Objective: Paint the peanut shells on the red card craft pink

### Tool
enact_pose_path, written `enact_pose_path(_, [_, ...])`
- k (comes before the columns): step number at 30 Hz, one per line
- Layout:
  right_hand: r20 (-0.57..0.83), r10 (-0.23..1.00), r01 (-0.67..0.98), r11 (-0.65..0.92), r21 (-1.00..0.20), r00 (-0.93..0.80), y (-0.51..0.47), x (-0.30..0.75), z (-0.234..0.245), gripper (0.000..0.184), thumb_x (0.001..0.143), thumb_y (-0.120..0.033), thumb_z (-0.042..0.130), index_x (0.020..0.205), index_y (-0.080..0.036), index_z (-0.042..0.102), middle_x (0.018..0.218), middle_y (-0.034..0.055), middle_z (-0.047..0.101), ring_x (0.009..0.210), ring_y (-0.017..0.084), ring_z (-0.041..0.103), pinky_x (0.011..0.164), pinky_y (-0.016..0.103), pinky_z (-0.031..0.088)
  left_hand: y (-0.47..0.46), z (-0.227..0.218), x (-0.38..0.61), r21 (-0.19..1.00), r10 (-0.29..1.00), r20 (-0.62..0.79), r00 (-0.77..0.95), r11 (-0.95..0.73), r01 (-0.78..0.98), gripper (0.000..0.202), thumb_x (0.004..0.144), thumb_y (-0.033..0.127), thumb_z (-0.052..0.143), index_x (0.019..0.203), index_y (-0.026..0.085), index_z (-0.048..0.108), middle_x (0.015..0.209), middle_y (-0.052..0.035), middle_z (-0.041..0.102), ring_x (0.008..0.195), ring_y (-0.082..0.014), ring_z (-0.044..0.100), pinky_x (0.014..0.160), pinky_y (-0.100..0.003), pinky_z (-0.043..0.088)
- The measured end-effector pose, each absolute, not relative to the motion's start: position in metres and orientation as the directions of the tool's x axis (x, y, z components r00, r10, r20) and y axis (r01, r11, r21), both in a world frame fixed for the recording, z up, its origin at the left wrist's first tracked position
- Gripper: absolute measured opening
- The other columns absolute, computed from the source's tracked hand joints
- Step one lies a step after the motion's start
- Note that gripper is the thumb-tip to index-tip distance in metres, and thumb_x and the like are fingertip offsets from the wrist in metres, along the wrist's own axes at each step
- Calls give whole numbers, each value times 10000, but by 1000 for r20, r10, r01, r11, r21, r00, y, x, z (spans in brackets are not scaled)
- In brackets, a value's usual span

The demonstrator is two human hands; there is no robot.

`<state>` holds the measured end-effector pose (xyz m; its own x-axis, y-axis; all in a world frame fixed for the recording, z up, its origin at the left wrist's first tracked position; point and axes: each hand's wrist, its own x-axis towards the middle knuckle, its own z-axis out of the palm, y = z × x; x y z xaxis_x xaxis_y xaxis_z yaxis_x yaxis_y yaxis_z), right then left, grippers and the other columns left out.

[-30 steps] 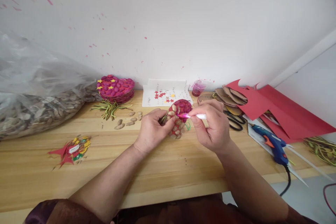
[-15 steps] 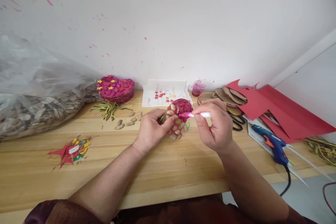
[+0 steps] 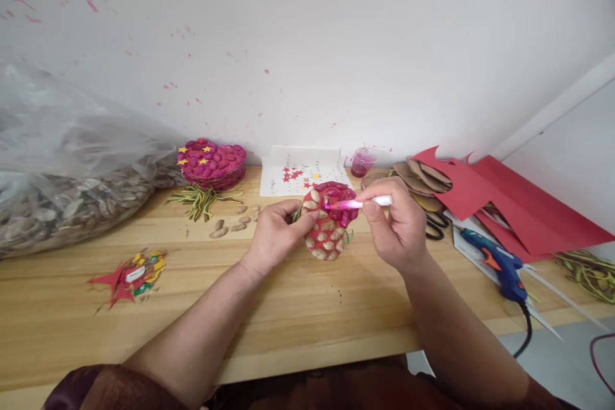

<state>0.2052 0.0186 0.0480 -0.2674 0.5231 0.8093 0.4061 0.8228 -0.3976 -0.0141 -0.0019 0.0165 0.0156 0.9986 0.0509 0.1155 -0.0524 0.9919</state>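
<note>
Red shell-studded disc (image 3: pixel 329 224) over the table (image 3: pixel 288 314); its left edge is hidden under our left hand (image 3: pixel 273 238), fingers pinching it. Our right hand (image 3: pixel 398 225) grips one white brush (image 3: pixel 368 202), pink tip on the disc. Beyond, loose shells (image 3: pixel 237 225): count unclear.

Head-worn view, forward and down, close over the workbench (image 3: pixel 288 307).

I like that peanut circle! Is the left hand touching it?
Touching. The head view shows the left hand gripping the peanut circle at its left edge, with the thumb pressed on its front.
</note>
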Motion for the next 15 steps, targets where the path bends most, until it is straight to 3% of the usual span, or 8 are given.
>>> enact_pose_path(9, [819, 502, 437, 825, -357, -279, 19, 204, 49, 99, 1003, -182, 589, 1020, -237, 670, 898, 27, 677, 870, 199, 608, 826, 406, 462, -1, 15, -14, 982, 992, 125, 12, -125, 139, 348, 801, 473, 748, 664, 171, 643, 598, 31, 478, 576, -113, 365, 535, -260, 292])
enact_pose_path(15, [828, 499, 436, 824, -362, -257, 18, 204, 48, 101, 1004, -193, 590, 1034, -238, 676, 899, 34, 674, 878, 209, 608, 832, 416, 478, 0, 12, -14, 977, 989, 144, 18, -145, 155, 333, 817, 465, 737, 686, 169, 664, 621, 16, 538, 595, -125, 426, 564, -266, 348])
